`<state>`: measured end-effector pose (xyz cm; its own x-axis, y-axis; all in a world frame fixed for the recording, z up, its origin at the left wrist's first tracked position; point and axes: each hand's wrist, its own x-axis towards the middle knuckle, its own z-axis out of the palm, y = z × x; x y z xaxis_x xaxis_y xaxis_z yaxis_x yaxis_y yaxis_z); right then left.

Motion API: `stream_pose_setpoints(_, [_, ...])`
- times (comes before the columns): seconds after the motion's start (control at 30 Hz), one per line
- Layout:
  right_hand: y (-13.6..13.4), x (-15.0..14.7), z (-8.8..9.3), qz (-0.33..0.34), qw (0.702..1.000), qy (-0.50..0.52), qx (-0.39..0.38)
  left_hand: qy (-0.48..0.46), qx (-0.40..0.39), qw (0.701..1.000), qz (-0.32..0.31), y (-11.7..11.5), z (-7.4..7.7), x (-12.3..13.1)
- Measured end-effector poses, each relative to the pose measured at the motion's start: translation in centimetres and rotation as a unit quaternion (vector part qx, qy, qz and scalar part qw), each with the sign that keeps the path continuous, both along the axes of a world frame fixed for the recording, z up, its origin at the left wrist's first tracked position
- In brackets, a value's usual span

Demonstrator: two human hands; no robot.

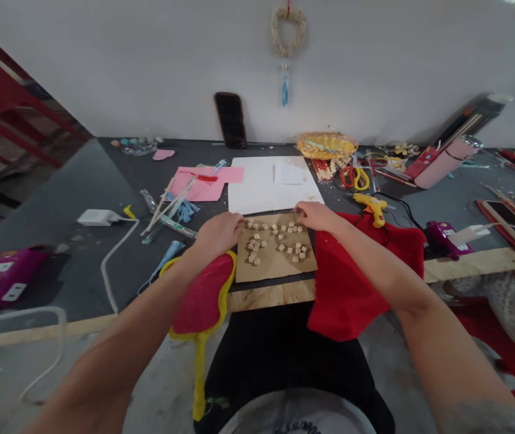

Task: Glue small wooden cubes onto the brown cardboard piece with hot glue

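A brown cardboard sheet (270, 265) lies near the table's front edge, with many small beige cubes (255, 244) scattered in loose clusters on it. My left hand (221, 231) is closed at the sheet's upper left corner, fingertips on its edge beside some cubes. At the upper right corner, my right hand (314, 215) has its fingers curled onto the edge. Just beyond the sheet is a white board (261, 188) with a small folded white paper (288, 174) on it. Red felt cloth (343, 283) spreads under my right forearm.
A yellow-rimmed pink fan-shaped piece (200, 295) hangs over the front edge at left. On the right are a yellow glue gun (372, 208), scissors (355, 178), a yellow basket (327, 144) and a purple power socket (447, 237). A phone (230, 119) leans on the wall. Another person sits at far right.
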<state>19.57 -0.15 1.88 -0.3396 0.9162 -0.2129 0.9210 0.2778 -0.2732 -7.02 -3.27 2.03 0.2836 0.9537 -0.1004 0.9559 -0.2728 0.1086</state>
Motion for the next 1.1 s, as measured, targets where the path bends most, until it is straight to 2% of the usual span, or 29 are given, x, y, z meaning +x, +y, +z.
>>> stream_pose_setpoints(0.3, [0.7,0.2,-0.2,-0.004,1.0,0.031,0.001,-0.017,-0.036,0.999,0.003,1.0,0.2,0.1])
stream_pose_setpoints(0.5, [0.0,0.8,-1.1,-0.007,0.996,0.077,0.043,-0.04,-0.013,0.999,-0.002,0.7,-0.1,-0.2])
stream_pose_setpoints(0.67, [-0.5,1.4,-1.7,-0.012,0.984,0.169,0.049,-0.038,-0.002,0.999,-0.011,0.7,-0.3,-0.4])
stream_pose_setpoints(0.83, [-0.7,1.9,-1.5,0.02,0.983,0.176,0.056,-0.054,0.002,0.998,-0.026,1.0,-0.8,-0.4])
stream_pose_setpoints(1.1, [-0.8,2.4,-1.4,0.009,0.974,0.218,0.053,-0.078,0.003,0.996,-0.031,1.7,-1.4,-0.5])
